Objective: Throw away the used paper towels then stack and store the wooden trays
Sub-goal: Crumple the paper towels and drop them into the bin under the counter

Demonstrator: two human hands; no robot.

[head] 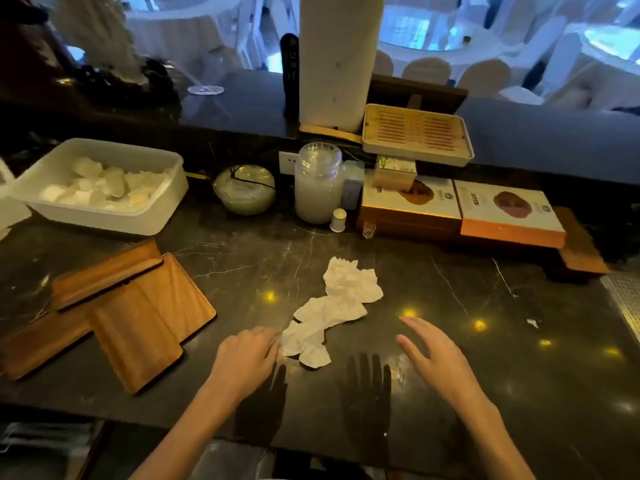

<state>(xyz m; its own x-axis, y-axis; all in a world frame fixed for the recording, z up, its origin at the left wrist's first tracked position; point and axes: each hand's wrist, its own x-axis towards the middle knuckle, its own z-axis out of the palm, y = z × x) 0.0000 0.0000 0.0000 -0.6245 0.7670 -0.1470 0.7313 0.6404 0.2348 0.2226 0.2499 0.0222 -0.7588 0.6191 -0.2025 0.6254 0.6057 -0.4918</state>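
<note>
Several white lumps are sitting in the white plastic tub [104, 216] at far left; their nature is unclear. In front of it, the wooden trays [138, 306] are lying overlapped in a loose pile on the dark counter [485, 341], the lower ones partly covered. The glass bowl [244, 190] is holding a pale, blurred mass. The left hand [246, 358] is reaching the nearest of the used paper towels [332, 306] with curled fingers; any pinch is hidden. These towels are lying crumpled in a chain at mid-counter. The lidded glass jar [317, 188] is holding a whitish fill. The right hand [436, 358] is hovering apart, fingers spread, touching nothing. Two closed boxes [509, 213] are concealing their contents.
</note>
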